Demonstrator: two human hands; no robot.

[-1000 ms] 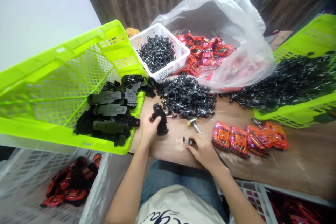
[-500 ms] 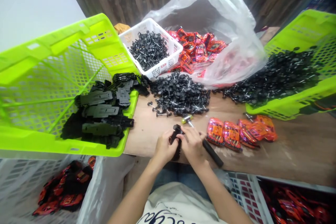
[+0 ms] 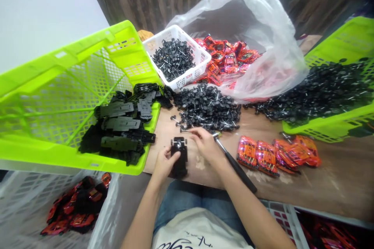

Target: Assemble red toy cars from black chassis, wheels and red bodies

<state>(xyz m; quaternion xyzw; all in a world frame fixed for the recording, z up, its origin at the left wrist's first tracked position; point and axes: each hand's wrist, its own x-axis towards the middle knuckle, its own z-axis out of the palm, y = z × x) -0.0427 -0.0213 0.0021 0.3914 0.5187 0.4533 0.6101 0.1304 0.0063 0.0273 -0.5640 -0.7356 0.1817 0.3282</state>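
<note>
My left hand (image 3: 165, 163) holds a black toy car chassis (image 3: 179, 163) near the table's front edge, thumb on top. A wheel axle lies across the chassis's far end. My right hand (image 3: 206, 146) reaches to the near edge of a heap of black wheel axles (image 3: 207, 107). Its thumb and forefinger close at the end of a single wheel axle (image 3: 184, 129). Beneath and beside my right forearm lies a hammer (image 3: 238, 169) with a black handle, its head partly hidden by the hand. Several orange-red car bodies (image 3: 248, 151) sit in a row to the right.
A tipped green crate (image 3: 146, 155) with black chassis stands left. Behind are a white basket (image 3: 201, 66) of axles and a clear bag (image 3: 280, 46) of red car bodies. Another green crate (image 3: 330, 132) spills axles at right. Below left, a lined basket (image 3: 26, 194) holds red cars.
My hands have moved apart. The left keeps the chassis and has shifted left; the right has let go and moved to the heap's edge. The camera view has shifted slightly.
</note>
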